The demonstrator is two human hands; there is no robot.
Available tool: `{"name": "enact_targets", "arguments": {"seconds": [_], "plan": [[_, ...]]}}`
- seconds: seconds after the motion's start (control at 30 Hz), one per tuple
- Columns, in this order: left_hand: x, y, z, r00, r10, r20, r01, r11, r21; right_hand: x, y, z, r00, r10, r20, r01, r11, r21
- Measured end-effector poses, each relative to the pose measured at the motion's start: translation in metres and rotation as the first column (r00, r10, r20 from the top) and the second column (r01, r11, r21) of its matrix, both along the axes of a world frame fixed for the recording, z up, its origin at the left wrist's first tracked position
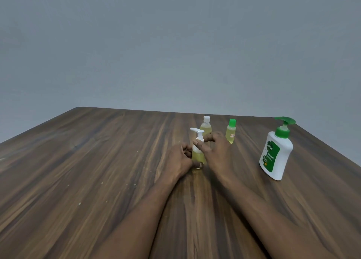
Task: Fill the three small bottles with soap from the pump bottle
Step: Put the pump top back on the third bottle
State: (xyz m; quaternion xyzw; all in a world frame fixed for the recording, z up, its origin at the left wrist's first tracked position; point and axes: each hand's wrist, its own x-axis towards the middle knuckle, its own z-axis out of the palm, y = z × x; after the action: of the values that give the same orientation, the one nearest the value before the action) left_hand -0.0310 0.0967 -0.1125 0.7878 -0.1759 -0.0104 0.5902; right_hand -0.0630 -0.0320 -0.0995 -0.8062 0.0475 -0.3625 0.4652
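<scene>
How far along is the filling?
Done, apparently: white-capped bottle and green-capped bottle stand closed, holding yellow soap. In hand: left hand grips the pump-top bottle, also yellow; right hand pinches its pump neck. Left: probably securing that top. Dettol bottle stands aside.

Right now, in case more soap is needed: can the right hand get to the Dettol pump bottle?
Probably yes. Only bare table lies between the right hand and the Dettol pump bottle, standing upright on that side. It must first let go of the small pump bottle.

Front small bottle (197, 157); rear-left bottle (205, 128), rear-right bottle (230, 133); pump bottle (276, 153) right.
</scene>
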Motion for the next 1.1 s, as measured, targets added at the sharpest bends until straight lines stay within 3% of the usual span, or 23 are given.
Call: {"name": "enact_targets", "arguments": {"seconds": [0.1, 0.27, 0.47, 0.63, 0.9, 1.1], "plan": [[0.001, -0.001, -0.001, 1.0, 0.007, 0.013, -0.007, 1.0, 0.01, 0.002, 0.002, -0.003, 0.998, -0.059, -0.017, 0.059, 0.998, 0.02], [0.002, -0.001, -0.002, 1.0, 0.0, -0.002, 0.0, 1.0, -0.008, 0.004, -0.009, 0.002, 0.987, 0.161, -0.016, -0.16, 0.986, 0.051], [-0.004, -0.001, 0.003, 0.999, -0.032, 0.035, 0.032, 0.999, -0.003, 0.008, 0.007, -0.01, 0.997, -0.056, -0.045, 0.057, 0.998, 0.026], [-0.001, 0.0, 0.0, 1.0, -0.001, -0.003, 0.001, 1.0, 0.01, 0.008, -0.006, -0.002, 0.975, 0.222, -0.004, -0.219, 0.962, 0.165], [0.0, -0.002, 0.0, 1.0, 0.008, 0.004, -0.008, 1.0, -0.002, 0.015, -0.004, -0.018, 0.993, 0.107, -0.054, -0.091, 0.968, 0.235], [-0.004, -0.002, 0.002, 1.0, -0.012, -0.011, 0.012, 1.0, -0.029, 0.005, -0.013, -0.004, 0.929, 0.37, -0.009, -0.348, 0.882, 0.317]]}}
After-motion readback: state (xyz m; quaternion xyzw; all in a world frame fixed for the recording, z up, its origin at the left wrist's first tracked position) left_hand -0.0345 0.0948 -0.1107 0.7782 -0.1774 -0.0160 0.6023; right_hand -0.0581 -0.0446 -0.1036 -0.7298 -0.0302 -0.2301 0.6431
